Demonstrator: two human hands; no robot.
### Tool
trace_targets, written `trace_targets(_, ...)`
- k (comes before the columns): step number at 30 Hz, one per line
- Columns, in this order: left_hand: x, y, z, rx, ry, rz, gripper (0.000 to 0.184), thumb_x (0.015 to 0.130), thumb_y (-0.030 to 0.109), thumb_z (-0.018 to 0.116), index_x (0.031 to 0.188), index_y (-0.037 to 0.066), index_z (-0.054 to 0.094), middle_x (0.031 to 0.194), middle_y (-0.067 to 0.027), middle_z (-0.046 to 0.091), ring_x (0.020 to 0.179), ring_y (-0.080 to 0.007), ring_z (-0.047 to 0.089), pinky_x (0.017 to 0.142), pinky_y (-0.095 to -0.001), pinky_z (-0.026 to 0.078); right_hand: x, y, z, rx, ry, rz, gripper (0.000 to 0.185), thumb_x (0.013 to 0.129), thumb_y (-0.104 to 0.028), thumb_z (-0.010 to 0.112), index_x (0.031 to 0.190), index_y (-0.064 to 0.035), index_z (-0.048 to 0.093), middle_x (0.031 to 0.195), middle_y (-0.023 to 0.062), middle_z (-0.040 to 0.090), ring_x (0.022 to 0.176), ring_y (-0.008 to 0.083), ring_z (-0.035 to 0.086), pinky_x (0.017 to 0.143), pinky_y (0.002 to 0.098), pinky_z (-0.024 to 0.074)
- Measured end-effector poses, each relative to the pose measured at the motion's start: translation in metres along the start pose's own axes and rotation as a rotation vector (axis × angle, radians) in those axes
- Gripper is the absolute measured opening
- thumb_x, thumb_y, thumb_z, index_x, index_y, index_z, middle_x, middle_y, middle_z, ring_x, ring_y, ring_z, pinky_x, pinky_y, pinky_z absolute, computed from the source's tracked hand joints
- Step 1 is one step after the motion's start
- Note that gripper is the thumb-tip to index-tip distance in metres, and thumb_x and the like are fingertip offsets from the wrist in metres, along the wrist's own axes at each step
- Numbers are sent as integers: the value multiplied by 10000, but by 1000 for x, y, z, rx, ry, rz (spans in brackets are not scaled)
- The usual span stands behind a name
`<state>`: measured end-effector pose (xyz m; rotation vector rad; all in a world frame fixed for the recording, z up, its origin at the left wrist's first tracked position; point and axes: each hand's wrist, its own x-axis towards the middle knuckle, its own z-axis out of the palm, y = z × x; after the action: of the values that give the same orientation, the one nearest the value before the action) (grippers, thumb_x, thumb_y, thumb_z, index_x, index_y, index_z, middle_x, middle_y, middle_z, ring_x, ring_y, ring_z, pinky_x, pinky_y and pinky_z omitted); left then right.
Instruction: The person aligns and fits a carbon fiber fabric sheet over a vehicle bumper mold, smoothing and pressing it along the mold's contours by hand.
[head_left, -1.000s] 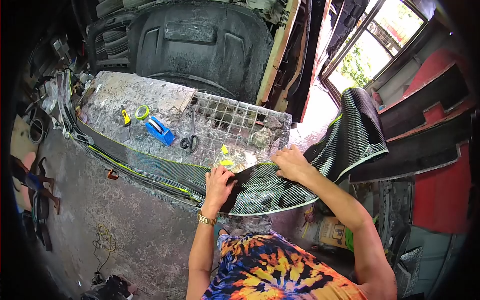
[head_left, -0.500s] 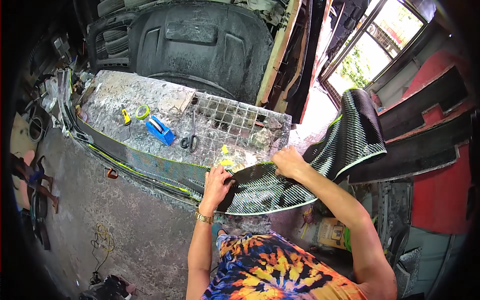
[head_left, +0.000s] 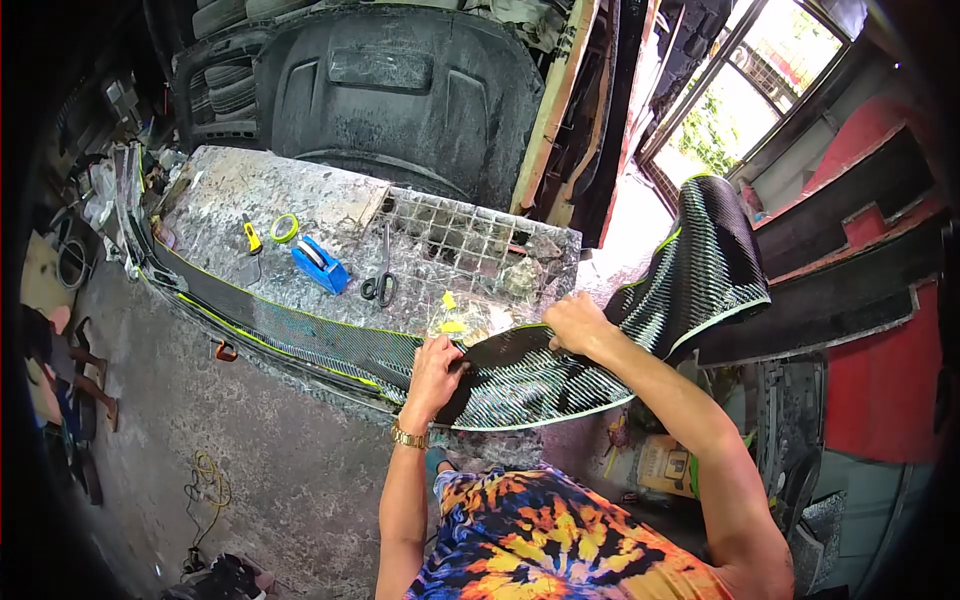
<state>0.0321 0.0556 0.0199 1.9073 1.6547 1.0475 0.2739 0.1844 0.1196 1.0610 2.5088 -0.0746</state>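
Black woven carbon fabric with yellow-green and pale edges runs along the table's front edge, and its right end curls upward in a wide loop. My left hand, with a gold watch at the wrist, is closed on the fabric near the middle, fingers bent over its upper part. Farther right, my right hand is closed on the fabric's upper edge. Between the hands the fabric sags slightly. On the left it lies along a long, curved mould. Yellow tape scraps lie just above my left hand.
On the worktable are black scissors, a blue tape dispenser, a green tape roll and a yellow cutter. A metal grid spans its right part. Another person's legs show at far left. An orange clamp hangs at the mould.
The other person at far left has shifted slightly. My hands stay on the fabric at nearly the same places.
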Motion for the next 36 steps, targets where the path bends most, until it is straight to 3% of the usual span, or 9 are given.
trace_targets(9,0,0,-4,-42,-31,-71,220,735,88,810,865,39,639,898,-66,575,918,-294,540,817,-411,403,-1,-1,-1,-5,0,-2,378,689,-327,856,909,-43,738,952,143,741,970,304,708,828,453,503)
trace_targets(11,-3,2,-7,-67,-19,-11,207,770,154,793,889,57,654,932,-60,593,971,-277,556,830,-411,397,-1,-2,-4,-8,3,-7,383,690,-330,855,913,-42,738,948,141,741,970,304,707,832,456,503)
trace_targets(14,-4,7,-10,-37,-99,-106,219,788,194,784,917,73,655,923,-51,610,982,-264,566,847,-405,384,1,-1,-3,-8,-19,-9,401,693,-336,854,936,-39,734,963,143,738,993,303,700,849,463,499)
trace_targets(16,-5,3,-4,-32,-13,-61,224,793,220,781,924,82,663,905,-45,615,964,-258,568,839,-404,375,0,-1,-5,-16,-27,-6,413,696,-341,853,952,-40,731,990,144,735,1020,299,692,857,461,496)
trace_targets(28,-1,-10,3,-25,-93,16,196,804,206,772,787,53,652,840,-63,554,884,-281,535,781,-406,364,1,-2,-10,-17,-72,20,418,705,-364,855,952,-47,740,984,142,740,993,292,705,844,448,497)
trace_targets(34,0,-10,0,-78,-137,-32,208,811,213,767,790,45,646,831,-68,553,888,-285,544,784,-410,366,1,-3,-11,-1,-71,31,410,708,-354,856,946,-41,741,976,145,741,988,295,708,845,451,493)
trace_targets(36,0,-8,-2,-223,-177,-139,207,813,213,764,786,45,645,802,-67,553,865,-286,554,773,-413,362,0,-3,-11,3,-84,38,410,707,-353,857,944,-39,741,977,145,741,986,296,709,846,452,492)
